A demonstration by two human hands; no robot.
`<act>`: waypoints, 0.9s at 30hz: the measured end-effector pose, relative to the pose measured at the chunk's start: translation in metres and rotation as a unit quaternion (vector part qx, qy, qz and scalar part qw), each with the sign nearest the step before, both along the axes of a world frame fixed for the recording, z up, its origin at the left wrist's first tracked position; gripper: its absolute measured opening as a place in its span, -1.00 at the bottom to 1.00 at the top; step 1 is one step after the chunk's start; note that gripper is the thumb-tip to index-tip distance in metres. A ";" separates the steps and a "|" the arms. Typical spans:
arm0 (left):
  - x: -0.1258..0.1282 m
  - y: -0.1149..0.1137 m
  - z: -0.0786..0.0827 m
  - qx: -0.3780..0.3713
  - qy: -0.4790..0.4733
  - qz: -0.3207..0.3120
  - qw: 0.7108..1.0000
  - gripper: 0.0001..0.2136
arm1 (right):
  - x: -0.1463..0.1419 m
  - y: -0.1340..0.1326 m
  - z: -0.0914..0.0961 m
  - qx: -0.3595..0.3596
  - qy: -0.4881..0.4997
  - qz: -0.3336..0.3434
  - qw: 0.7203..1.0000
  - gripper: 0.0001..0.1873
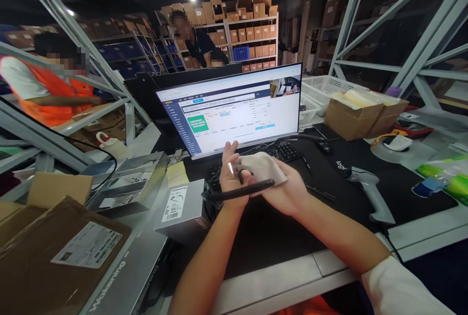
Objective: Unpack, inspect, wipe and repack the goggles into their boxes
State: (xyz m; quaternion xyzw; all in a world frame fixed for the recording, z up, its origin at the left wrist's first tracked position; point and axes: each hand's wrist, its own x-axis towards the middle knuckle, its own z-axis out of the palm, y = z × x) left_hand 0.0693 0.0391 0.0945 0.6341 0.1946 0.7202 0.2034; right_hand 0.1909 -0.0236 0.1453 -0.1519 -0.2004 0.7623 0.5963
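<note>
In front of the monitor (pixel 241 110), a small whitish, shiny pouch (pixel 261 166) lies across my right hand (pixel 292 190), whose fingers are curled under and around it. My left hand (pixel 230 183) is next to the pouch, fingertips pointing up and thumb bent in. Between its thumb and palm show a small dark hooked piece (pixel 240 174) and a glint; what they belong to is unclear. A thick black curved arm (pixel 241 191) crosses in front of both hands and hides part of the wrists. Behind them is a black keyboard (pixel 285 151).
A grey barcode scanner (pixel 373 193) lies on the black desk mat (pixel 278 237) at right, near a tape roll (pixel 393 147) and brown cartons (pixel 356 115). Left are a grey printed box (pixel 183 205) and a large carton (pixel 62 256). Two people (pixel 199 44) (pixel 47 90) are beyond the desk.
</note>
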 end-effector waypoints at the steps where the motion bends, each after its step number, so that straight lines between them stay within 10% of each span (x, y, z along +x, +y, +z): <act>1: -0.001 0.002 0.000 0.007 -0.011 0.003 1.000 -0.58 | 0.003 0.000 0.001 0.014 0.001 -0.016 1.000 -0.58; 13: 0.000 0.003 0.005 0.041 -0.020 0.023 0.999 -0.65 | -0.002 0.011 -0.018 0.043 -0.061 -0.188 0.979 -0.62; 27: 0.006 -0.002 0.002 0.009 -0.001 0.035 0.999 -0.57 | -0.011 0.005 -0.012 -0.033 0.015 0.033 0.999 -0.57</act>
